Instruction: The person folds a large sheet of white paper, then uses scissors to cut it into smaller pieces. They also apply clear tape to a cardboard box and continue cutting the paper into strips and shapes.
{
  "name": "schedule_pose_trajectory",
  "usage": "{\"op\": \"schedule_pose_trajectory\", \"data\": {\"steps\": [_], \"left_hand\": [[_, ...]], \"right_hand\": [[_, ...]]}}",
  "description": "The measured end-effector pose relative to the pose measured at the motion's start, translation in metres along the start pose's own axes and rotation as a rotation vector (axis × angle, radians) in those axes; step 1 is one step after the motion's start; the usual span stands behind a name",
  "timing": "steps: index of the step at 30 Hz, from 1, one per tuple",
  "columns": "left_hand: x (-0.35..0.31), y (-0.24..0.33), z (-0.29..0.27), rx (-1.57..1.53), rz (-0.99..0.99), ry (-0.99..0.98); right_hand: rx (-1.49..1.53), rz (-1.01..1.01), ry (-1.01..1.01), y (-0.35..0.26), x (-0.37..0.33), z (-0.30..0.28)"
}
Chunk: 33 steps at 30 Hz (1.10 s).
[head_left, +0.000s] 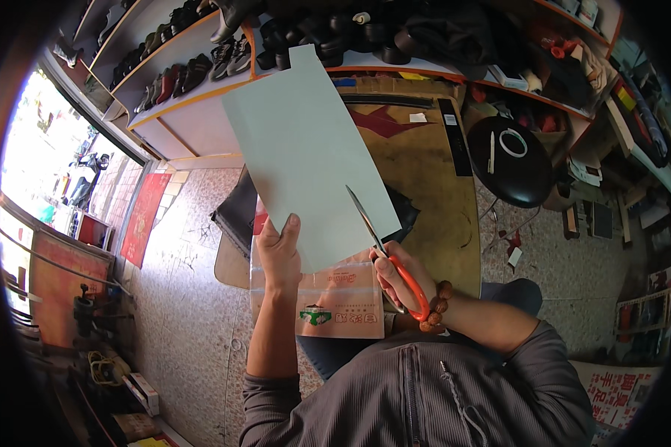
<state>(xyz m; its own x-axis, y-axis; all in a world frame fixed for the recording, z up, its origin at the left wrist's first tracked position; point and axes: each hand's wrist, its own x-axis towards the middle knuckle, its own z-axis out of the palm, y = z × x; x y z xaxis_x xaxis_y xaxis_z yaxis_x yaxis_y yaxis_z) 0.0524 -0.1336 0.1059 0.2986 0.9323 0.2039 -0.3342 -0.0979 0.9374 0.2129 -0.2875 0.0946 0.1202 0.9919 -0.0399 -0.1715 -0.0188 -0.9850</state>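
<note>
My left hand (281,252) grips the lower left part of a large pale sheet (306,156), thumb on top and the other fingers hidden beneath. The sheet is held up over the work table, tilted, with a small tab at its far edge. Scissors (404,274) with red-orange handles are in my right hand (397,277), beside the sheet's near right corner. A blade (359,205) shows over the sheet, pointing away from me; whether the sheet lies between the blades I cannot tell. Beneath my hands lies a printed plastic bag (343,302).
The brown work table (432,216) carries a dark red piece (380,121) and a black strip (455,138). To its right, a round black stool (511,175) bears a white ring and a pen-like tool. Shoe shelves (179,93) line the far side; a doorway opens at left.
</note>
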Motion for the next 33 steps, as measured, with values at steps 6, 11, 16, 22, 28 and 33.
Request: {"op": "schedule_pose_trajectory", "data": {"steps": [6, 11, 16, 22, 28, 33], "left_hand": [[-0.001, -0.001, 0.000, 0.005, -0.019, 0.016], [-0.001, 0.002, -0.002, 0.165, 0.015, 0.007], [-0.001, 0.004, 0.005, 0.015, -0.081, 0.021], [-0.009, -0.001, 0.012, 0.003, -0.181, 0.005], [-0.008, -0.004, 0.008, 0.005, -0.155, -0.004], [-0.008, -0.005, 0.009, -0.018, -0.144, -0.016]], "right_hand": [[-0.050, 0.041, 0.009, -0.007, 0.001, 0.002], [0.070, 0.240, -0.091, -0.044, -0.003, -0.015], [-0.015, 0.359, -0.184, -0.068, 0.002, -0.037], [0.157, 0.193, -0.075, -0.040, 0.018, -0.016], [0.154, 0.162, -0.052, -0.029, 0.022, -0.013], [0.109, 0.123, -0.008, -0.029, 0.018, -0.009]]}}
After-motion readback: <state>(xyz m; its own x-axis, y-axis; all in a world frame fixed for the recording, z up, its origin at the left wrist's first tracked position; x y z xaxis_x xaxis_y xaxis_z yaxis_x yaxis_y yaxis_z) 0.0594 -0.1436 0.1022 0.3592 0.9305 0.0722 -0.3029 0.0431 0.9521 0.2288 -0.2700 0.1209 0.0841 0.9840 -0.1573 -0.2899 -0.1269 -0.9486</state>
